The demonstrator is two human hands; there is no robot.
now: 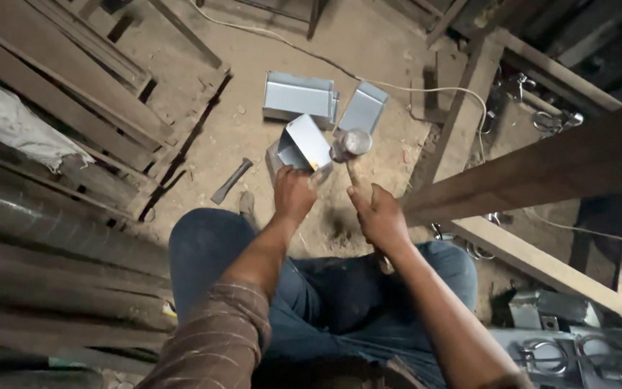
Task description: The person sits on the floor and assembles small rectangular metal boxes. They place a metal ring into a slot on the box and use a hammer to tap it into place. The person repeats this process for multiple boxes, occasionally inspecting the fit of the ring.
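Head view, left hand: the left hand [293, 193] is closed over the near lower edge of a folded sheet-metal piece [304, 144], fingers wrapped on the metal, thumb side toward the body.
Head view, right hand: the right hand [377, 216] is clenched round the wooden handle of a hammer [352, 148]; the round steel head sits just beside the right edge of the held piece, blurred, so contact with the metal cannot be told.
Held piece, position: grey, box-like, tilted up on the dirt floor [368, 43], directly ahead of the knees and between the two hands.
Person: seated or crouched, blue jeans [203, 248], striped brown sleeve [214, 338] on the left arm, right forearm bare.
Nearby metal: two more bent grey sheet pieces [300, 96] lie flat on the floor just beyond the held one, touching each other.
Floor, left: a small dark hand tool [231, 181] lies near the left knee, apart from the hand.
Cable: a pale cord [397, 86] runs across the floor behind the metal pieces.
Surroundings: timber planks [73, 79] stacked at left; a wooden beam [541, 169] crosses at right; metal rings and plates [577, 353] lie at lower right.
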